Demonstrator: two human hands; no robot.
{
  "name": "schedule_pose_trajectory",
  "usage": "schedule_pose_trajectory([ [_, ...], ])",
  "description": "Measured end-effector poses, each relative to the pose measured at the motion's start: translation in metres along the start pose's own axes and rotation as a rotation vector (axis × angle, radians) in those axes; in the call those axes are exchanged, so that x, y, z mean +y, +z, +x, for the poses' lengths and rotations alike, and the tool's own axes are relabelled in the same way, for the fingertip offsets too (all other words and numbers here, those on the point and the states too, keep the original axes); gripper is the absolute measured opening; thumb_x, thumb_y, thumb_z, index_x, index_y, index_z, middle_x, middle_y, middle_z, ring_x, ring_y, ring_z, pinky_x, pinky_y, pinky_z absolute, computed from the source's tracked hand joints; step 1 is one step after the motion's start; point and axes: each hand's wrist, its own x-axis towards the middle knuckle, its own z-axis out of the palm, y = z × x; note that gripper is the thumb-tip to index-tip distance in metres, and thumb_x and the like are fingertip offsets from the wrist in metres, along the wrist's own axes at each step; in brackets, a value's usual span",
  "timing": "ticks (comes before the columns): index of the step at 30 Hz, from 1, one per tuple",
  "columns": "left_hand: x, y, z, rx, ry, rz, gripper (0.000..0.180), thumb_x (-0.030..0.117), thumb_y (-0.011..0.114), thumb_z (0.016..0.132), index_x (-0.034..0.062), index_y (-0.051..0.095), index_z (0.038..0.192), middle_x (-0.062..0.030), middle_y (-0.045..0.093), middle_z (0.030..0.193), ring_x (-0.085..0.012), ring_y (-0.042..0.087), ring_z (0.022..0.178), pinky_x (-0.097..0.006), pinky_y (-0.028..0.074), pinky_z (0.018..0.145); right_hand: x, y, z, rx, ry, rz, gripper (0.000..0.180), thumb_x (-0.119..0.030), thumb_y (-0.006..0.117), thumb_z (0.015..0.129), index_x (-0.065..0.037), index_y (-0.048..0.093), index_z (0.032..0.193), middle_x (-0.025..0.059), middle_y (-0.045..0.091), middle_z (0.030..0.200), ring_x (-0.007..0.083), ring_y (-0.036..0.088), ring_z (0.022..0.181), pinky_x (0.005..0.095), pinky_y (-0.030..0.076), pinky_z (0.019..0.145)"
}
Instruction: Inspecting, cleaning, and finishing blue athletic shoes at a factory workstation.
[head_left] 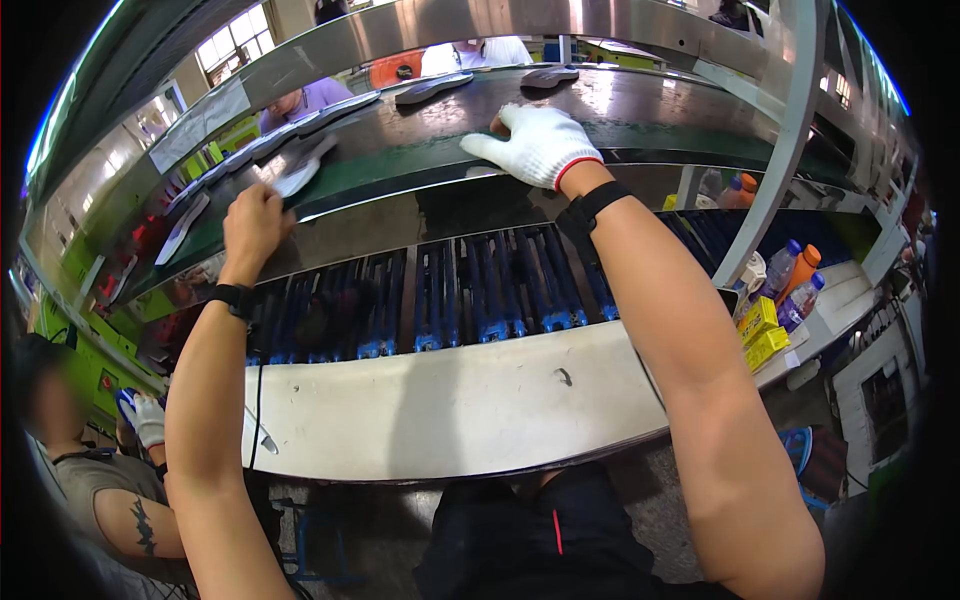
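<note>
Reaching up over the belt (420, 150), the person has both arms stretched out from the lower edge. The left hand (255, 222) is bare and pinches the near end of a flat grey insole (300, 172) at the belt's front edge. The insole lies on the belt with its long axis running away from the hand, its far end pointing up and to the right across the belt. The right hand (540, 145), in a white glove with a red cuff, lies flat and spread on the belt to the right of the insole, holding nothing.

More insoles (432, 88) sit further back on the belt, well apart from the held one, leaving bare dark surface between the two hands. Below the belt's front edge runs a rack of blue rollers (470, 290), and nearer than that a pale shelf (450, 410). Bottles (790, 280) and yellow boxes (760, 330) stand right of the belt, beyond a slanted metal post (780, 150).
</note>
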Motion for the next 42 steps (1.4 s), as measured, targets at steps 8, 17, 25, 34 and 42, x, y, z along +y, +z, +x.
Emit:
schedule_pose_trajectory([
  [8,0.163,-0.005,-0.042,0.252,0.492,-0.817,0.025,0.004,0.078,0.094,0.0048,0.067,0.116,-0.0083,0.072,0.099,-0.0236,0.073,0.088,-0.036,0.059,0.083,0.014,0.011,0.001,0.169,-0.085,0.005,0.075,-0.071,0.049,0.106,-0.008,0.076,0.137,0.0242,0.074,0.136,0.0407,0.067,0.132,0.0488,0.051,0.116],
  [17,0.072,0.136,-0.120,-0.823,0.399,0.116,0.054,0.024,0.083,0.087,0.0051,0.069,0.135,-0.0223,0.071,0.136,-0.0430,0.067,0.128,-0.051,0.056,0.110,0.014,0.026,0.002,0.419,-0.357,-0.097,0.053,-0.052,0.050,0.112,-0.008,0.080,0.116,0.0203,0.079,0.114,0.0425,0.074,0.109,0.0532,0.059,0.100],
  [25,-0.051,0.202,-0.129,-0.657,0.073,0.340,0.077,0.040,0.100,0.072,0.0031,0.067,0.132,-0.0249,0.071,0.130,-0.0431,0.068,0.127,-0.052,0.057,0.110,0.015,0.035,0.001,0.672,-0.244,-0.065,0.054,-0.053,0.057,0.111,-0.008,0.081,0.094,0.0191,0.079,0.093,0.0429,0.076,0.093,0.0512,0.062,0.086],
  [34,-0.027,0.185,-0.140,-0.615,0.033,0.445,0.069,0.040,0.099,0.074,0.0080,0.072,0.128,-0.0217,0.072,0.130,-0.0403,0.069,0.126,-0.051,0.059,0.106,0.037,0.066,-0.024,1.103,-0.514,-0.113,0.028,-0.031,0.073,0.101,-0.013,0.073,0.080,0.0070,0.072,0.079,0.0282,0.069,0.072,0.0436,0.055,0.070],
  [42,0.013,0.097,-0.186,-0.415,0.548,0.200,0.062,0.035,0.096,0.074,0.0089,0.072,0.126,-0.0124,0.070,0.128,-0.0350,0.066,0.116,-0.046,0.054,0.098,0.047,0.096,-0.049,1.051,-0.447,-0.177,0.016,-0.030,0.070,0.102,-0.018,0.073,0.111,0.0029,0.072,0.107,0.0262,0.070,0.101,0.0448,0.050,0.096],
])
